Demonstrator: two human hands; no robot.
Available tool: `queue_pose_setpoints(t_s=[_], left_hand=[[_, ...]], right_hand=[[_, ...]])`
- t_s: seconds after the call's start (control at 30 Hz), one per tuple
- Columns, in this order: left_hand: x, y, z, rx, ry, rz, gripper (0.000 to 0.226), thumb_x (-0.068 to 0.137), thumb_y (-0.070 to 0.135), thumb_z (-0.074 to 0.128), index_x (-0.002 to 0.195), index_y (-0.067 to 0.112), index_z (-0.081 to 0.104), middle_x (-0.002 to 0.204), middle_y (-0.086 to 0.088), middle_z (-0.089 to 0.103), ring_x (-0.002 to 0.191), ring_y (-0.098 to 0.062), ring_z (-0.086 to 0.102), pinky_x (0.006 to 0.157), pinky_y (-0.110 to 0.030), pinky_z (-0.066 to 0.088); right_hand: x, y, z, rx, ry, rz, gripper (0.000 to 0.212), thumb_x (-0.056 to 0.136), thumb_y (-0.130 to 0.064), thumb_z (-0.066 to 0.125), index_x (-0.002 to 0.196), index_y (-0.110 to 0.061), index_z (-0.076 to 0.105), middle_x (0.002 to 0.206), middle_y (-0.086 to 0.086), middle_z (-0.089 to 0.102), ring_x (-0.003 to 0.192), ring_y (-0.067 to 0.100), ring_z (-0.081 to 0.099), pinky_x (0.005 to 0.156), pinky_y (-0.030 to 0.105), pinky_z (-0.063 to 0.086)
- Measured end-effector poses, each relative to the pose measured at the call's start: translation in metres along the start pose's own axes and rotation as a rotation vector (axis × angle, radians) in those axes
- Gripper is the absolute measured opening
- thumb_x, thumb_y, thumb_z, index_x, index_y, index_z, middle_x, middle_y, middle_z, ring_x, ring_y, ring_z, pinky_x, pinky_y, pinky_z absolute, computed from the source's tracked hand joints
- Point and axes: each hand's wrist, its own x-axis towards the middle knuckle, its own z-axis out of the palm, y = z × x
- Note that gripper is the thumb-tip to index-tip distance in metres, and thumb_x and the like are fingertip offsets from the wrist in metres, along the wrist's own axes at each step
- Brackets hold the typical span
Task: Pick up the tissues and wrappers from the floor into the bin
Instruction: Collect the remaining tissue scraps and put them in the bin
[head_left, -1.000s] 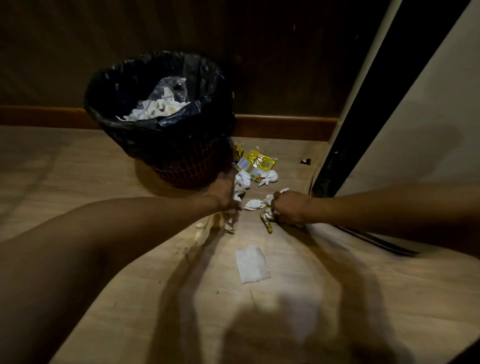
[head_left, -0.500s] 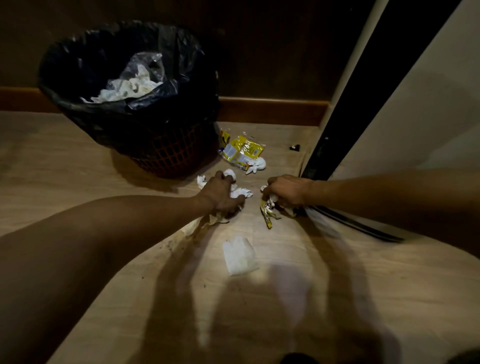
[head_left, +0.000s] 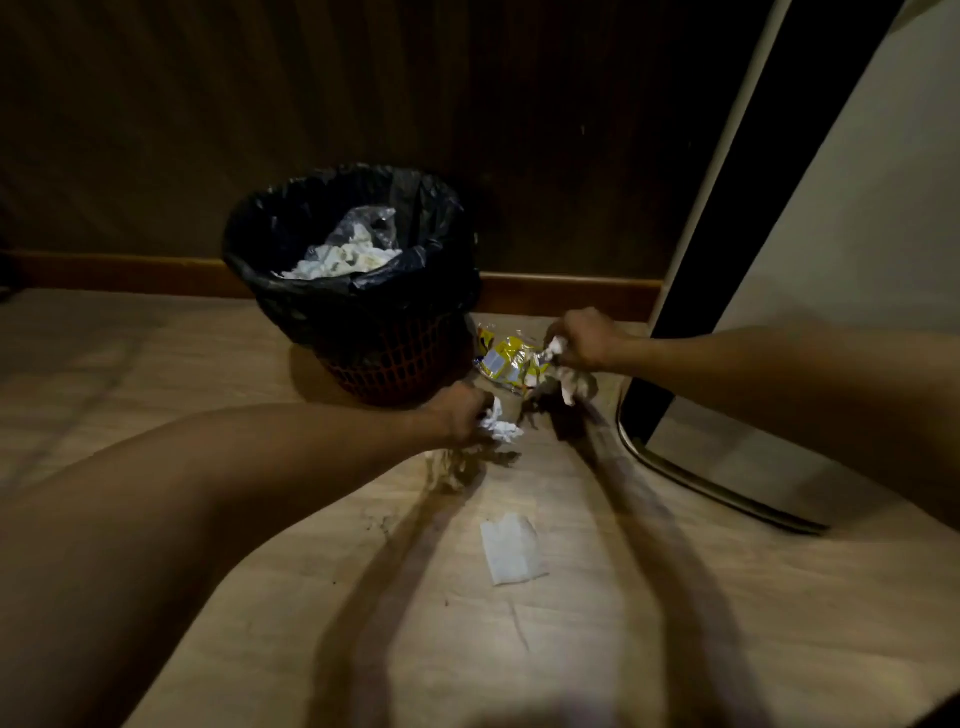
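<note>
Head view shows the left hand closed around crumpled white tissues low over the wooden floor, just in front of the bin. The right hand grips another tissue wad beside the yellow wrappers lying at the bin's base. A flat tissue lies nearer on the floor, apart from both hands.

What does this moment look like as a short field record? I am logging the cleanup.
bin: black-lined red mesh bin, holding white tissues
left hand: grip closed on crumpled white tissue
right hand: grip closed on white tissue wad
yellow plastic wrapper: on the floor beside the bin
flat white tissue: on the wooden floor, untouched
</note>
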Motion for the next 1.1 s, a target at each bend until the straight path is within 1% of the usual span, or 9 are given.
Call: queue_pose_setpoints(t_s=[0.13, 0.27, 0.43, 0.53, 0.63, 0.77, 0.9, 1.03, 1.1], left_hand=[[-0.025, 0.005, -0.043, 0.081, 0.112, 0.053, 0.025, 0.086, 0.022, 0.066, 0.106, 0.007, 0.066, 0.107, -0.012, 0.069, 0.098, -0.031, 0.066, 0.084, -0.038, 0.054], [-0.050, 0.017, -0.094, 0.039, 0.250, 0.174, 0.034, 0.084, 0.031, 0.073, 0.112, 0.013, 0.066, 0.094, 0.002, 0.059, 0.087, -0.018, 0.061, 0.072, -0.025, 0.041], [-0.079, 0.027, -0.161, 0.028, 0.502, 0.311, 0.032, 0.083, 0.031, 0.073, 0.109, 0.013, 0.068, 0.089, -0.001, 0.063, 0.078, -0.016, 0.058, 0.066, -0.026, 0.039], [-0.090, 0.013, -0.203, 0.025, 0.698, 0.197, 0.029, 0.083, 0.026, 0.072, 0.108, 0.012, 0.067, 0.099, -0.008, 0.068, 0.086, -0.019, 0.062, 0.070, -0.026, 0.041], [-0.100, -0.012, -0.228, -0.023, 0.819, 0.031, 0.028, 0.085, 0.023, 0.070, 0.111, 0.013, 0.066, 0.108, -0.013, 0.066, 0.095, -0.026, 0.064, 0.080, -0.038, 0.054], [-0.108, -0.044, -0.240, -0.054, 0.915, -0.111, 0.037, 0.086, 0.024, 0.072, 0.120, 0.015, 0.064, 0.117, -0.016, 0.060, 0.105, -0.030, 0.060, 0.089, -0.037, 0.050], [-0.101, -0.065, -0.251, -0.139, 1.019, -0.197, 0.037, 0.087, 0.019, 0.069, 0.123, 0.015, 0.062, 0.121, -0.015, 0.056, 0.109, -0.032, 0.058, 0.090, -0.034, 0.048], [-0.089, -0.076, -0.254, -0.211, 1.029, -0.302, 0.043, 0.093, 0.023, 0.061, 0.134, 0.012, 0.053, 0.131, -0.019, 0.049, 0.120, -0.034, 0.051, 0.096, -0.034, 0.043], [-0.081, -0.081, -0.248, -0.228, 0.967, -0.324, 0.043, 0.097, 0.024, 0.056, 0.137, 0.009, 0.050, 0.135, -0.021, 0.047, 0.123, -0.036, 0.050, 0.102, -0.038, 0.043]], right_hand=[[0.008, -0.022, -0.036, 0.229, 0.165, 0.116, 0.033, 0.083, -0.021, 0.078, 0.114, -0.013, 0.072, 0.116, 0.009, 0.071, 0.110, 0.026, 0.067, 0.088, 0.036, 0.055], [0.016, -0.045, -0.075, 0.362, 0.343, 0.189, 0.037, 0.083, -0.020, 0.079, 0.118, -0.017, 0.072, 0.120, 0.006, 0.071, 0.114, 0.023, 0.066, 0.093, 0.032, 0.054], [0.024, -0.082, -0.111, 0.505, 0.465, 0.151, 0.032, 0.084, -0.018, 0.077, 0.116, -0.016, 0.072, 0.113, 0.004, 0.073, 0.103, 0.016, 0.069, 0.075, 0.022, 0.050], [0.029, -0.099, -0.123, 0.619, 0.495, 0.160, 0.032, 0.083, -0.022, 0.079, 0.114, -0.017, 0.073, 0.108, 0.002, 0.074, 0.094, 0.012, 0.068, 0.070, 0.019, 0.053], [0.032, -0.114, -0.131, 0.707, 0.521, 0.163, 0.033, 0.081, -0.031, 0.081, 0.111, -0.018, 0.074, 0.100, -0.001, 0.071, 0.088, 0.011, 0.067, 0.060, 0.015, 0.051], [0.041, -0.135, -0.147, 0.738, 0.550, 0.152, 0.033, 0.082, -0.031, 0.080, 0.108, -0.012, 0.072, 0.100, 0.001, 0.071, 0.099, 0.016, 0.068, 0.081, 0.029, 0.059], [0.049, -0.160, -0.160, 0.854, 0.592, 0.140, 0.033, 0.079, -0.029, 0.083, 0.108, -0.015, 0.073, 0.107, 0.004, 0.073, 0.100, 0.015, 0.068, 0.081, 0.029, 0.059], [0.058, -0.182, -0.160, 0.877, 0.570, 0.141, 0.036, 0.080, -0.029, 0.082, 0.111, -0.012, 0.072, 0.113, 0.005, 0.072, 0.103, 0.015, 0.067, 0.086, 0.030, 0.059], [0.063, -0.190, -0.158, 0.872, 0.554, 0.135, 0.034, 0.082, -0.027, 0.080, 0.111, -0.012, 0.071, 0.114, 0.006, 0.071, 0.100, 0.014, 0.066, 0.079, 0.026, 0.057]])
